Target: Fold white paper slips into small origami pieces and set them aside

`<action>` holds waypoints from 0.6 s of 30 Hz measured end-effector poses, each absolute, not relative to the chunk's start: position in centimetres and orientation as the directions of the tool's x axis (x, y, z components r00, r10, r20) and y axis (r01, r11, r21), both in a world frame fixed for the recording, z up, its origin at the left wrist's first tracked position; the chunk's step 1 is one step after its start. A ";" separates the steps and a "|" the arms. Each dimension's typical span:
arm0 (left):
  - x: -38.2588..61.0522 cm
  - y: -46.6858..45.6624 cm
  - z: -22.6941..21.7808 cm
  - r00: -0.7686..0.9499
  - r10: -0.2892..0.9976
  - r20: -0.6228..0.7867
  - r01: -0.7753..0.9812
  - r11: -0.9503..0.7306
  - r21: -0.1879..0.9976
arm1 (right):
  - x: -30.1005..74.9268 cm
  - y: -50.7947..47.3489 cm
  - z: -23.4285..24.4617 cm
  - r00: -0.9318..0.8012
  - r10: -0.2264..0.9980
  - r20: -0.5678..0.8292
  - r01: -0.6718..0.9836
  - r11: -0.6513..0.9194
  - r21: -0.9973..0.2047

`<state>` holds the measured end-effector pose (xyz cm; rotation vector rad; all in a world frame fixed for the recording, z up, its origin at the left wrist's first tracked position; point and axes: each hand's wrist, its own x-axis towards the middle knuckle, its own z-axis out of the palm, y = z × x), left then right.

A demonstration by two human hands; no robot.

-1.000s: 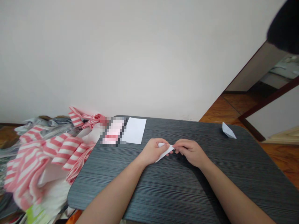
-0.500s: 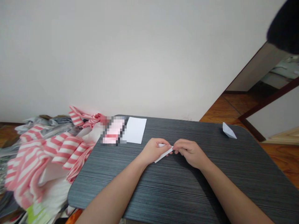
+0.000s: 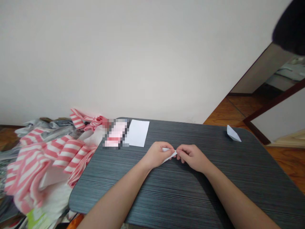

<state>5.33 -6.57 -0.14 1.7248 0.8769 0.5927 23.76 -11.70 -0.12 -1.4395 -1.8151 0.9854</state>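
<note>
Between my two hands, over the middle of the dark table (image 3: 107, 187), is a small folded piece of white paper (image 3: 169, 156). My left hand (image 3: 158, 155) is closed on it, thumb on top, and covers much of it. With thumb and fingertips together, my right hand (image 3: 192, 156) pinches the paper's right tip. Beyond my left hand lies a stack of white paper sheets (image 3: 138, 133). Far to the right on the table rests a folded white paper piece (image 3: 233, 134) with a raised, pointed end.
Left of the sheets is a blurred-out pinkish, dark-edged rectangular object (image 3: 116, 133). A heap of red-and-white striped cloth (image 3: 69, 151) and plastic bags lies beside the table's left edge. A pale wall (image 3: 152, 63) stands behind; wooden floor (image 3: 220, 111) shows at the right.
The paper has turned slightly in my left hand, so less of its lower end shows. My right fingers have shifted a little at its tip.
</note>
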 end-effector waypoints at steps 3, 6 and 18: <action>5.4 -6.6 0.0 0.622 0.783 -0.024 0.262 -0.179 0.948 | 23.5 -11.7 -0.1 -0.220 0.975 0.026 0.535 0.143 -0.832; 5.3 -6.6 0.2 0.616 0.787 -0.030 0.263 -0.169 0.950 | 23.5 -11.7 -0.1 -0.222 0.974 0.039 0.552 0.159 -0.819; 5.3 -6.6 0.3 0.649 0.756 -0.091 0.275 -0.122 0.954 | 23.6 -11.8 0.1 -0.275 0.961 0.030 0.567 0.188 -0.802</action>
